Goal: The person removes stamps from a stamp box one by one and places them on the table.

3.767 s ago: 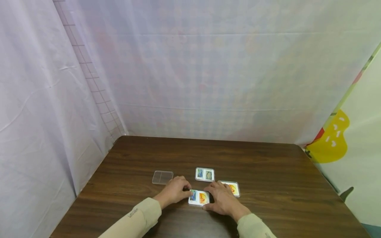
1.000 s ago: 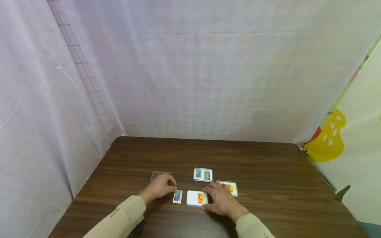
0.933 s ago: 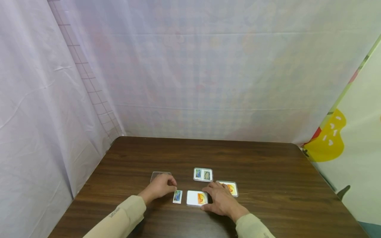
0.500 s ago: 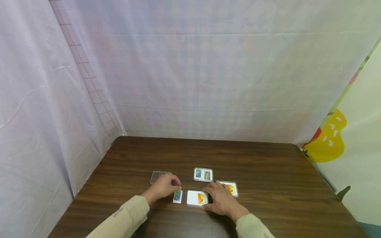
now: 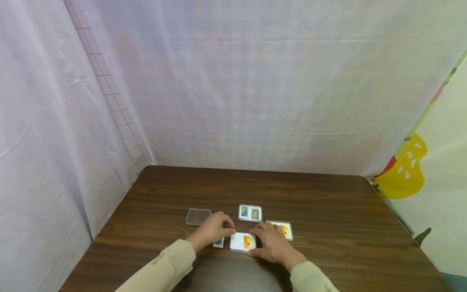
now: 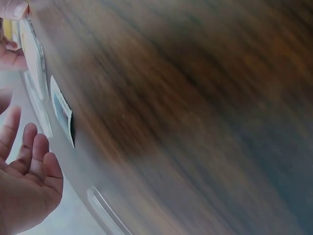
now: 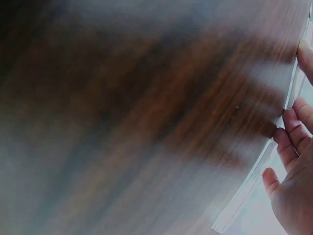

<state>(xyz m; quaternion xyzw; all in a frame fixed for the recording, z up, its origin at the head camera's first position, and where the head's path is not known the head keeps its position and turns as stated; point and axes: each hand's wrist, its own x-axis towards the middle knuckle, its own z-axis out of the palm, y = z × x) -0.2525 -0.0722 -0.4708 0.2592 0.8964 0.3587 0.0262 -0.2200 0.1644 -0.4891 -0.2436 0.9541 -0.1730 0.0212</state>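
Observation:
In the head view, a flat clear-edged stamp case with a white insert lies near the front, an orange-and-yellow stamp on its right half and its left half bare white. My right hand holds this case by its right edge, thumb at the near corner and index finger at the far one. My left hand hovers at its upper left corner, fingers loosely bent and nothing seen between them. Partly covered beneath that hand, a loose blue-green stamp lies on the table; its perforated edge shows in the left wrist view.
A clear plastic lid lies behind my left hand. Farther back is a case with two stamps. Another case, with an orange stamp, sits partly behind my right fingers. All lie on a dark wooden table.
The blue-green stamp, earlier in the case's left half, now lies on the table to its left. My left hand has since moved right, from the stamp towards the case. The right hand stays put.

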